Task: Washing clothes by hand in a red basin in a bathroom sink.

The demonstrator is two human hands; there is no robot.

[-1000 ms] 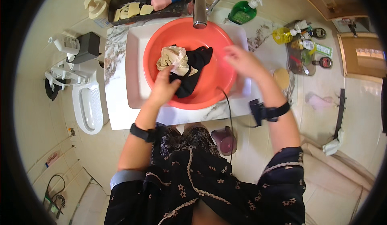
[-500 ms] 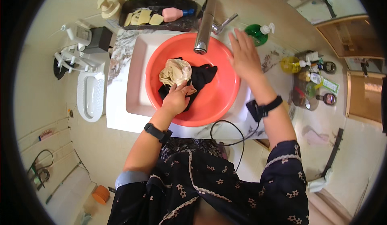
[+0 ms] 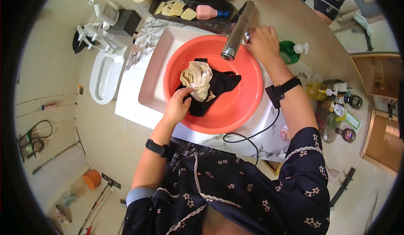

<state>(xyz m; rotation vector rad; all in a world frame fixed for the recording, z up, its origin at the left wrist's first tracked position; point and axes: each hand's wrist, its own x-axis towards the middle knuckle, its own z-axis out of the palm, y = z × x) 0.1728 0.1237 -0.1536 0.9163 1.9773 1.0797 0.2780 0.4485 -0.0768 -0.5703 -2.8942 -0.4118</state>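
In an orange-red plastic basin lie a bunched cream cloth and a black cloth partly under it. My left hand is over the basin's left side, its fingertips against the cream cloth's near edge and its thumb apart from the fingers. Behind the basin, my right hand has its fingers curled around the lever of the chrome faucet. The spout points down over the basin's back edge, and I see no water flowing. Most of the lever is covered by my fingers.
The basin stands in a white rectangular sink. A green pump bottle is right beside my right hand. At the back, a black tray holds soap pieces and a pink bottle. A black cable hangs from my right wrist across the counter.
My right hand has gone from spread fingers beside the faucet to gripping its lever. My left hand has drawn back from on top of the cream cloth to its edge. The view has shifted.
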